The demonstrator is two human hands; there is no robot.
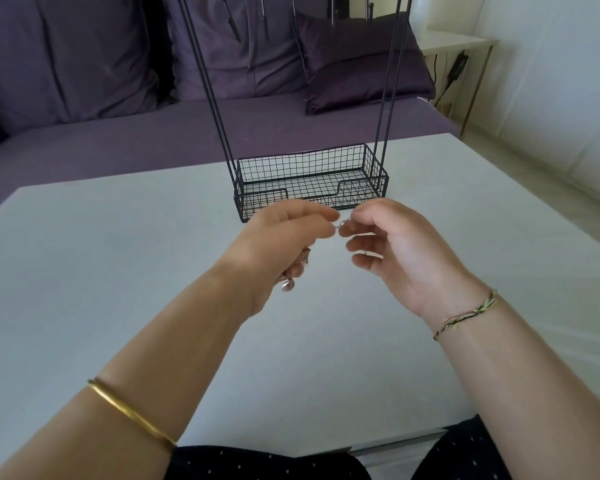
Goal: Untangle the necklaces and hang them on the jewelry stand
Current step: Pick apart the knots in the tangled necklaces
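- Sofa (84,140): purple, fills the upper left of the frame behind the counter; purple cushions (357,60) lean along its back.
- Bangle (129,412): gold, on the left forearm, lower left of the frame.
- Counter (101,254): pale, flat top, fills the middle of the frame.
- Left hand (281,244): raised above the counter, centre of frame. Grip closed tight, thumb and forefinger pinching one end of the necklace (341,224). The lower fingers are curled, with more chain bunched inside them.
- Pendant (287,285): small, rounded and shiny, hangs under the left hand, clear of the counter.
- Necklace: fine silver chain, held in the air between the two sets of fingertips, just in front of the stand's base. Clasp detail is too small to tell.
- Jewelry stand (312,161): black wire, stands on the counter at upper centre, behind the hands. Its basket base is a mesh tray; thin rods rise from both ends out of the top of the frame. Dark slender pieces (234,29) hang near the top, too blurred to identify.
- Right hand (392,247): right of centre, facing the left hand. Grip narrowed to a pinch, thumb and forefinger on the chain's other end; the remaining fingers are loosely curled.
- Thread bracelet (465,315): green and yellow, on the right wrist.
- Side table (458,43): white, upper right of the frame, beside the sofa.
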